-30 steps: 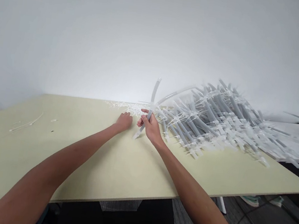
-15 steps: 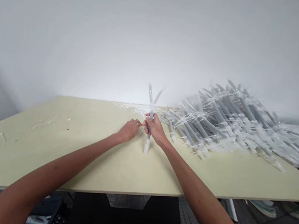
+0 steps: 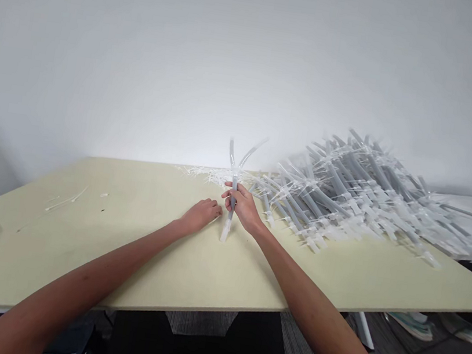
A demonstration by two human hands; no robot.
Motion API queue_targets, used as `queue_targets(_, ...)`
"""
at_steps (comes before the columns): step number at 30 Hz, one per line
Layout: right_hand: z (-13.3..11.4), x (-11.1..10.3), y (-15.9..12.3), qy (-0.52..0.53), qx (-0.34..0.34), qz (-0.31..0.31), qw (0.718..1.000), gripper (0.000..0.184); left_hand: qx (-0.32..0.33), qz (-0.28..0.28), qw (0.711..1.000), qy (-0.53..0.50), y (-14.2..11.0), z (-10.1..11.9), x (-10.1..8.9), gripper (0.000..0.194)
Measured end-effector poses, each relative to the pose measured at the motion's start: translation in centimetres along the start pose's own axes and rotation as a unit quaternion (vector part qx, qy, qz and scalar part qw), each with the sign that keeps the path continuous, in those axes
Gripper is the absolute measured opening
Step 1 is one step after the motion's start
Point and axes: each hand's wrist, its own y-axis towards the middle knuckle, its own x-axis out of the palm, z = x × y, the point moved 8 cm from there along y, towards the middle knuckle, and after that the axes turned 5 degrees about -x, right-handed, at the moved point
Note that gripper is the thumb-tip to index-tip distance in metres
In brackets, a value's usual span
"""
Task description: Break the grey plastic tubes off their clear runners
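My right hand (image 3: 243, 206) is closed around a bundle of two grey plastic tubes (image 3: 235, 168), held upright with the lower end on the pale yellow table (image 3: 154, 259). The tubes' upper ends splay apart above my fist. My left hand (image 3: 201, 215) rests on the table just left of the bundle, fingers curled with the tips near the tube's base; I cannot make out anything in it.
A big heap of tied grey tube bundles (image 3: 349, 187) covers the table's right side. White cable-tie scraps (image 3: 205, 174) lie at the far edge behind my hands. A few loose scraps (image 3: 61, 200) sit at the left. A white wall stands behind.
My right hand has turned the tube bundle from tilted to upright and set it on the table. My left hand has moved from the scraps at the back to beside the bundle's base.
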Motion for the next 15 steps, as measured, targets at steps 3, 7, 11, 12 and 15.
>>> queue_targets(3,0.2,-0.1,0.1,0.017,-0.002,-0.002,1.0,0.03,-0.006,0.008,0.999,0.043,-0.7,0.1,-0.8,0.023)
queue_targets(7,-0.5,-0.3,0.4,0.01,-0.033,0.006,0.999,0.033,-0.054,0.033,0.997,0.049,-2.0,-0.2,-2.2,0.017)
queue_targets(11,-2.1,-0.6,0.2,-0.029,-0.081,0.024,0.996,0.031,-0.136,0.058,0.989,0.025,-3.2,-1.6,-3.3,0.007)
queue_targets(12,-2.4,-0.6,0.2,-0.043,-0.092,0.024,0.995,0.031,-0.148,0.062,0.987,0.02,-3.4,-1.9,-3.5,0.007)
queue_targets(15,-3.1,-0.4,-0.1,-0.093,-0.117,0.021,0.989,0.029,-0.166,0.066,0.984,-0.007,-3.6,-2.2,-4.0,0.008)
